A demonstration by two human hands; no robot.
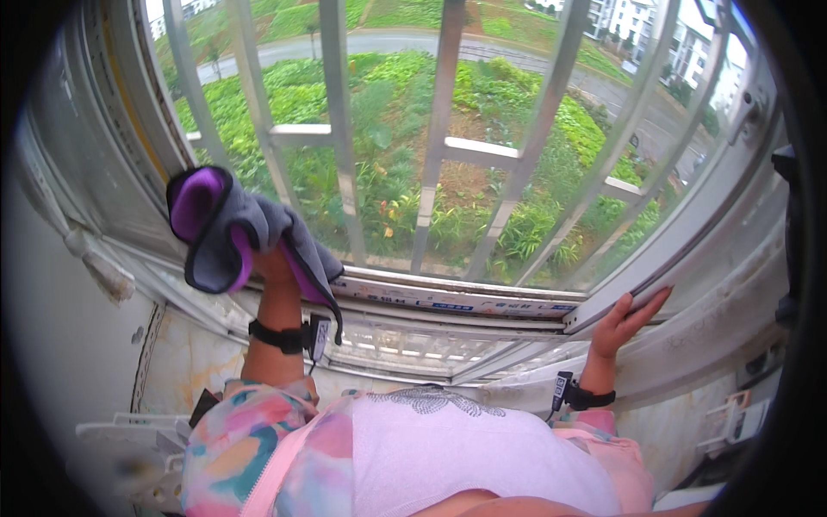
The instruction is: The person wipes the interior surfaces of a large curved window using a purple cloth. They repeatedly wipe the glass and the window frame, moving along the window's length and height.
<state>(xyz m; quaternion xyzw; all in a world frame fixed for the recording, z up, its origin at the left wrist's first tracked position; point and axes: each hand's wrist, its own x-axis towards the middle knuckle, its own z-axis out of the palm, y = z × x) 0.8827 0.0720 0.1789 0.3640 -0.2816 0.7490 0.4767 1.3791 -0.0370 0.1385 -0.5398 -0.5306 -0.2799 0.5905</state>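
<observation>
A grey and purple cloth [258,220] with dark edging is bunched over my left hand [274,262], which grips it and is partly hidden by its folds. The cloth is at the lower left corner of the window, by the left side of the frame [132,97]. One dark-edged corner of it hangs down past my wrist. At the lower right, my right hand [623,323] lies against the white upright of the sliding sash [646,242]. Its thumb is apart from the fingers, and nothing is held in it.
Metal security bars [446,129] stand outside the glass, with greenery and a road beyond. Printed film covers the bottom rail [446,302]. A pale curtain [698,329] hangs at the right; a tied white fabric bundle [97,265] hangs at the left. A window ledge [352,378] lies below.
</observation>
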